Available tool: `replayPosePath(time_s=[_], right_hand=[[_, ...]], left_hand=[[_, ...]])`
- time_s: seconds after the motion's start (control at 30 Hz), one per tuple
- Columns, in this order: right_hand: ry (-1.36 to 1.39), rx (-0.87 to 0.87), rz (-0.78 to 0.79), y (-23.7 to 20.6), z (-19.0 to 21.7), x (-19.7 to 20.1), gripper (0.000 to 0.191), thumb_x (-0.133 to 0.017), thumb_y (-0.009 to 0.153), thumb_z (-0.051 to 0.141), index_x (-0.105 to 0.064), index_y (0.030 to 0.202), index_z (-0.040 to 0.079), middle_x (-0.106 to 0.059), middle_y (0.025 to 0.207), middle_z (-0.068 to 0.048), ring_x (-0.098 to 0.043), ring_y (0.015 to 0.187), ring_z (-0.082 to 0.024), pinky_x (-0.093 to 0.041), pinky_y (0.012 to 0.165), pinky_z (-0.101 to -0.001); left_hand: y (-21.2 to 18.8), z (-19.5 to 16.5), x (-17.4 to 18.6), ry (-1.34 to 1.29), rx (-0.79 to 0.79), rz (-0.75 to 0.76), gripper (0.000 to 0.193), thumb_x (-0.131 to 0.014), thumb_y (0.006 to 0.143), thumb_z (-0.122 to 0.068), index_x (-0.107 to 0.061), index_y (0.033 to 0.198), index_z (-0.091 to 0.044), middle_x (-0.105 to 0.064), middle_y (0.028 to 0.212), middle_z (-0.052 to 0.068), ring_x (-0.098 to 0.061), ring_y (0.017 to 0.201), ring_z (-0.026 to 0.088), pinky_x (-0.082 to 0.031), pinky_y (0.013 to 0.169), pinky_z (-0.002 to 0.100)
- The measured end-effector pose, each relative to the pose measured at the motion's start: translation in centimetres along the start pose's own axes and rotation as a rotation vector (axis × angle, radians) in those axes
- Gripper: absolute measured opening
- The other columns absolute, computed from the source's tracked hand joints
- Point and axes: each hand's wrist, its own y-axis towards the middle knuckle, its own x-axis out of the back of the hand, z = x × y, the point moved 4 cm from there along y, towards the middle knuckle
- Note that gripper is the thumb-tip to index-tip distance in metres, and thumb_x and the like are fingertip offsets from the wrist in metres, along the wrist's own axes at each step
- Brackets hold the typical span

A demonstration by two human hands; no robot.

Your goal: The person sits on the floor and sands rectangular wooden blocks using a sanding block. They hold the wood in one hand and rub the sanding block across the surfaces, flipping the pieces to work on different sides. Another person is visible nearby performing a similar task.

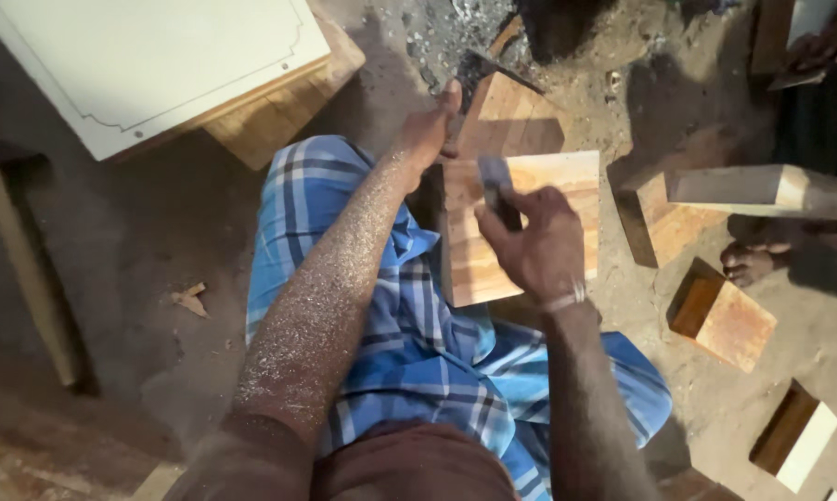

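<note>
Here: right hand (534, 246) fingers pinch grey sheet (495, 178) | atop wooden block (530, 223) | left hand (430, 130) steadies edge

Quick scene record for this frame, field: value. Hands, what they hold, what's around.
setting: dusty workshop floor, person seated, blue checked cloth over the legs
left hand: grips the top edge of the wood block
right hand: presses a small grey piece against the block's face; what the piece is cannot be told
block: pale striped wood, propped against the legs
left forearm: coated in sawdust
nearby: white panel upper left, more blocks on the right
other person: a foot at right
</note>
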Motion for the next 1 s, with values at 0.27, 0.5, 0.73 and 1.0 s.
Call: replayPosePath(time_s=[0.27,0.5,0.73,1.0], right_hand=[[0.056,-0.047,0.238,-6.5,0.8,-1.6,0.036,-0.08,0.08,0.035,-0.08,0.105,0.01,-0.07,0.089,-0.015,-0.07,0.075,-0.031,-0.057,0.069,-0.0429],[1.131,-0.601,-0.364,-15.9,-12.1,-1.7,0.046,-0.06,0.104,0.018,-0.058,0.149,0.01,-0.07,0.094,-0.008,-0.066,0.08,-0.019,-0.056,0.069,-0.0305],[1.647,-0.689,-0.861,-16.8,-15.4,-11.9,0.041,-0.061,0.104,0.01,-0.048,0.143,0.006,-0.062,0.121,-0.012,-0.066,0.104,-0.022,-0.061,0.085,-0.0395],[1.458,-0.387,-0.56,-4.4,-19.7,-3.2,0.035,-0.059,0.104,0.021,-0.057,0.134,0.004,-0.07,0.111,-0.013,-0.07,0.09,-0.022,-0.059,0.071,-0.0349]], left_hand=[[0.2,0.1,0.2,0.203,-0.087,0.012,0.104,-0.042,0.08,-0.088,-0.076,0.114,0.004,-0.076,0.116,0.022,-0.07,0.113,0.033,-0.049,0.097,0.041],[-2.1,0.7,-0.8,0.379,0.058,0.197,0.091,-0.078,0.071,-0.066,-0.057,0.14,-0.01,-0.055,0.139,0.013,-0.049,0.126,0.033,-0.042,0.088,0.057],[-5.3,-0.9,-0.7,0.252,-0.211,0.191,0.049,-0.089,0.078,-0.036,-0.073,0.101,0.004,-0.073,0.096,0.008,-0.063,0.089,0.017,-0.049,0.079,0.035],[-24.4,-7.1,-5.0,0.788,-0.998,-0.208,0.058,-0.086,0.074,-0.035,-0.06,0.117,-0.005,-0.064,0.11,0.018,-0.063,0.105,0.039,-0.053,0.087,0.047]])
